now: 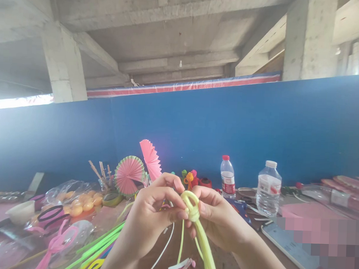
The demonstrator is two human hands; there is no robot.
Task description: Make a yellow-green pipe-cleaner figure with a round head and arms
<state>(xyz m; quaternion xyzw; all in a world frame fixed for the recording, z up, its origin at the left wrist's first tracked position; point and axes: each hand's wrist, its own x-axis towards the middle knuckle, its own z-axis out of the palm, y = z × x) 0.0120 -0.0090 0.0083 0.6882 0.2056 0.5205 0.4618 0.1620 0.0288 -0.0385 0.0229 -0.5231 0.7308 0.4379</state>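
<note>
A bundle of pale yellow cord hangs down between my hands, with a loop and a wrapped knot at its top. My left hand pinches the left side of the loop between thumb and fingers. On the other side, my right hand grips the wrapped knot, its thumb pressed against the cord. Thin loose strands dangle below, one of them white. Small white and pink scraps lie on the table beneath. Some of the fingertips are hidden behind the knot.
Pink folded paper fans stand behind my left hand. Bright green strips, a pink ribbon and a bag of orange balls lie to the left. Two plastic bottles, one red-capped and one white-capped, stand at the right before a blue partition.
</note>
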